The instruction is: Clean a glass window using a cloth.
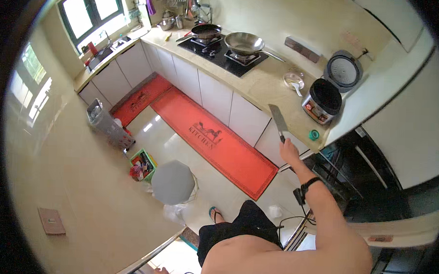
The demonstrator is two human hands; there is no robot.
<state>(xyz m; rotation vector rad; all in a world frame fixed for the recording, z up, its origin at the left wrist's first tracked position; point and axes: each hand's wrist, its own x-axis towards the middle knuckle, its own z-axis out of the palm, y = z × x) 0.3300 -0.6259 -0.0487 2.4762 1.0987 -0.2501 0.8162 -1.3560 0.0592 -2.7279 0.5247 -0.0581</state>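
In the head view, my right hand [289, 151] grips the dark handle of a kitchen cleaver [278, 118]. Its broad metal blade points away from me, in front of the counter's near edge and overlapping the beige countertop [255, 88] in view. A roll of green tape [314, 135] lies on the counter to the right of the blade. Beyond it stands a rice cooker [322, 102] with its lid raised. My left hand [162, 273] shows only partly at the bottom edge, low beside my body; its fingers are too cut off to judge.
A steel frying pan [244, 43] and a dark pan [206, 31] sit on the gas hob [222, 53]. Red kitchen mats [219, 140] run along the cabinets. A grey stool [172, 182], a green basket [143, 166] and a grey bin [109, 124] stand on the floor to the left.
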